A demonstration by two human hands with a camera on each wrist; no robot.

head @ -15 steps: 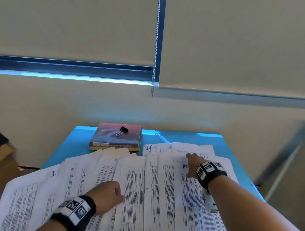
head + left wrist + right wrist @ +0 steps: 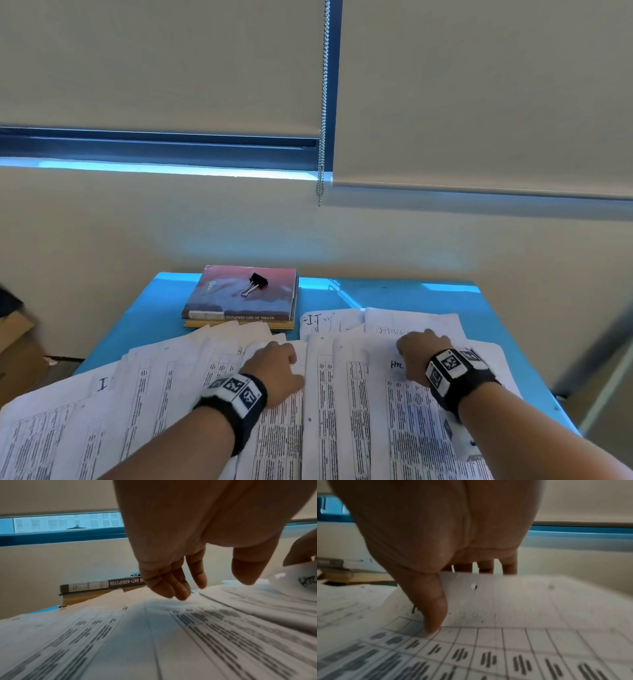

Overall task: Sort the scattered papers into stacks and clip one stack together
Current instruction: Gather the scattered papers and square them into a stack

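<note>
Printed papers (image 2: 342, 411) lie fanned and overlapping across the near part of the blue table (image 2: 394, 294). My left hand (image 2: 274, 366) is over the top edge of the middle sheets, its fingers (image 2: 171, 586) relaxed and pointing down at the paper, thumb apart. My right hand (image 2: 416, 356) pinches the far edge of a sheet marked "Hm" (image 2: 387, 370): the thumb (image 2: 433, 608) presses on top, the fingers curl behind the edge, and the sheet (image 2: 522, 601) bows upward. A black binder clip (image 2: 255, 283) lies on the stacked books.
Two stacked books (image 2: 239, 301) sit at the table's back left, touching the papers' far edges. Two sheets marked "II" (image 2: 329, 322) lie behind the right hand. A wall and window blinds stand right behind the table. A cardboard box (image 2: 17, 342) is on the floor at left.
My left hand has moved forward and to the right, from the near sheets to their top edge. My right hand stays at about the same place on the "Hm" sheet.
</note>
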